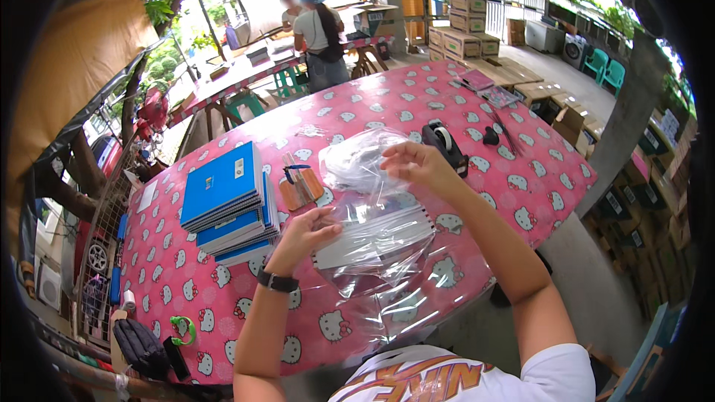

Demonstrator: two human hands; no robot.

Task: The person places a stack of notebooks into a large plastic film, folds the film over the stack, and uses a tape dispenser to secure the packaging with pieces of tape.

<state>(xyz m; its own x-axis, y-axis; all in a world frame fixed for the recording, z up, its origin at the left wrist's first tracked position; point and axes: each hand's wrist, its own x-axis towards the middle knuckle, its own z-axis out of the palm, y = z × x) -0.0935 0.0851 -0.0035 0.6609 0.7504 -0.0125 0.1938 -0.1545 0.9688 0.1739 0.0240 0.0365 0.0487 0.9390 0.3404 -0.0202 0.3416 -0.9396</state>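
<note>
A spiral-bound notebook (372,240) with white pages lies in front of me under a shiny clear plastic sheet (383,301), which spreads toward the table's near edge. My left hand (307,234) is at the notebook's left side, thumb and fingers apart, close to the plastic. Above the far right part of the plastic is my right hand (418,166), its fingers bent and apart, slightly blurred. Beyond the notebook sits a crumpled pile of clear plastic (354,160). Blue spiral notebooks (223,182) stand stacked on the left, beside a wooden holder (300,186) with pens.
A black tape dispenser (445,147) stands right of the plastic pile on the pink patterned tablecloth (335,325). A dark bag (140,350) lies at the near left corner. Cardboard boxes (648,193) are piled to the right. Two people (316,30) stand at a far table.
</note>
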